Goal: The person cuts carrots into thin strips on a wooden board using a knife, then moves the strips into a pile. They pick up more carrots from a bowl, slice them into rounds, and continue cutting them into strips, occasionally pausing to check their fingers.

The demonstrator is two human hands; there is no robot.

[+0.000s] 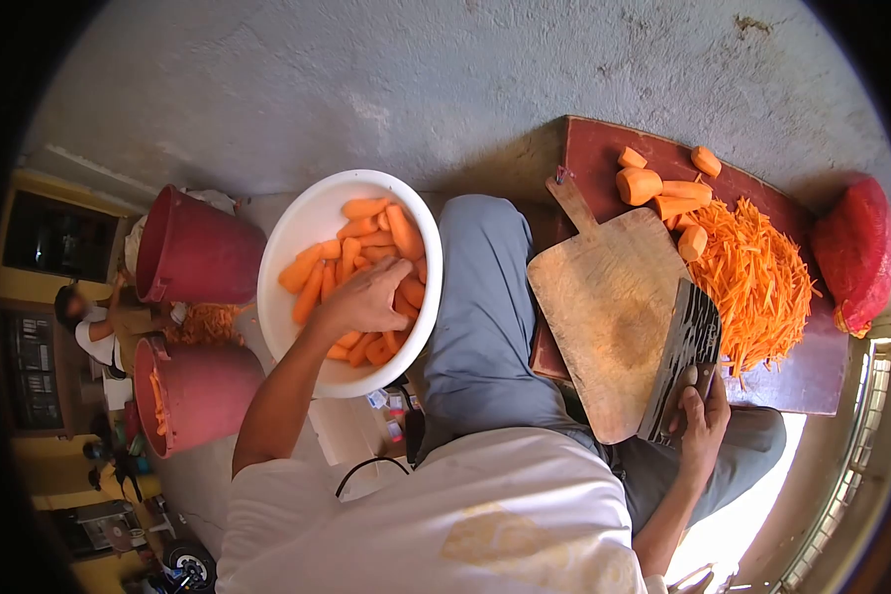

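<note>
My left hand (371,297) reaches into a white basin (275,282) full of peeled carrots (307,294). Its fingers curl round a carrot near the basin's right side; part of the grip is hidden among the others. In my right hand (701,411) is a broad-bladed knife (691,332) with dark streaks and orange bits on the blade, resting over the right edge of a worn wooden cutting board (604,297). Beyond the blade lies a heap of carrot strips (762,282). Several thick carrot pieces (640,185) sit above the heap.
The board and heap rest on a dark red tabletop (589,148) against a grey wall. At far right is a red mesh sack (851,257). Two red tubs (203,247) stand at left, near another person (99,327) and more orange shreds. My grey-trousered knee (485,267) separates basin and board.
</note>
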